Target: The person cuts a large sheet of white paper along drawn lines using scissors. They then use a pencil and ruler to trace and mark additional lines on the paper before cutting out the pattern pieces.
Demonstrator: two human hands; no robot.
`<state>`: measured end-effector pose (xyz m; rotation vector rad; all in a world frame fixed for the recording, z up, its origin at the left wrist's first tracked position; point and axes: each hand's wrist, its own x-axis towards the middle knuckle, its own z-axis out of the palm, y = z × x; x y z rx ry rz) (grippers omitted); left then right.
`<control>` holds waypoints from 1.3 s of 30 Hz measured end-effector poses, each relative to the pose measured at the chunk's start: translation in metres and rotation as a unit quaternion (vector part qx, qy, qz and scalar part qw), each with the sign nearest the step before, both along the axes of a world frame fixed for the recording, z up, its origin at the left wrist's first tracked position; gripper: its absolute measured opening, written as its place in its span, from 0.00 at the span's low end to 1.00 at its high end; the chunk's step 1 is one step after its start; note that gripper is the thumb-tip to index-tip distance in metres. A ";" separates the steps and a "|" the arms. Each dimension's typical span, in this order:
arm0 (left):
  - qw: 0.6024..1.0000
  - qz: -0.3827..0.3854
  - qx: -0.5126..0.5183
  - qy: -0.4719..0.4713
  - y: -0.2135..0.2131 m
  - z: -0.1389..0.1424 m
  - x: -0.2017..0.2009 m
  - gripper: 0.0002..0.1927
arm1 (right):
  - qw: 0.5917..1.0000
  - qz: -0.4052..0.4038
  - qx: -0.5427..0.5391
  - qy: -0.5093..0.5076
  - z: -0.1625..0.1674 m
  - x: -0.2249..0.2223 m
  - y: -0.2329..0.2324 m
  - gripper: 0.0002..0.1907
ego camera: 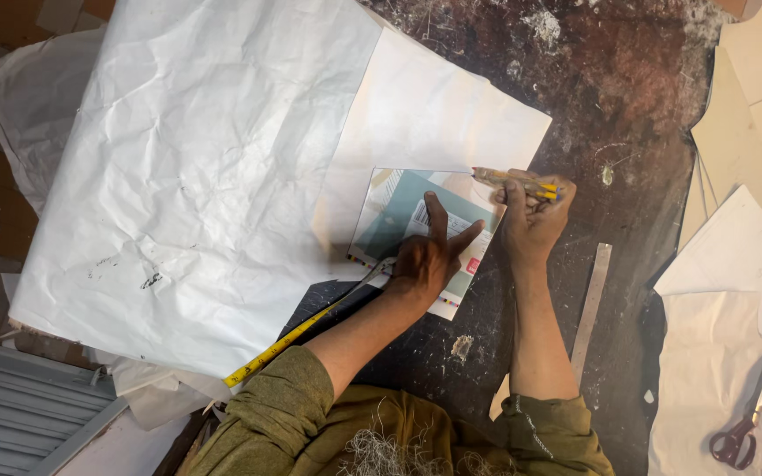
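Observation:
My left hand [429,256] presses flat on a small teal and white printed card [390,216], fingers spread, with a yellow tape measure [297,333] running from under it toward my sleeve. My right hand [531,216] is closed around a yellow pencil [515,183], whose tip rests at the card's upper right edge. The card lies on a white sheet [434,115] on the dark, scuffed worktable [610,88].
A large crumpled white paper [196,167] covers the left half of the table. A metal ruler [591,308] lies to the right of my right forearm. Scissors with red handles [745,423] sit at the lower right on pale paper pieces [743,256].

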<state>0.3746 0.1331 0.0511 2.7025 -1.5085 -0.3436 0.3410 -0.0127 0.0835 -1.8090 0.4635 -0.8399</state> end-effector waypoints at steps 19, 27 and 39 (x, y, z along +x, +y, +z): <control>0.983 0.043 -0.074 0.162 -0.003 0.006 0.014 0.30 | 0.993 -0.044 -0.030 0.104 -0.001 -0.121 -0.032 0.16; 0.983 -0.109 -0.081 0.127 0.035 0.015 0.101 0.18 | 0.961 0.051 0.266 0.053 -0.054 -0.116 0.112 0.12; 0.983 -0.106 -0.072 0.133 0.035 0.035 0.111 0.22 | 0.977 0.160 0.098 0.104 -0.050 -0.050 0.146 0.11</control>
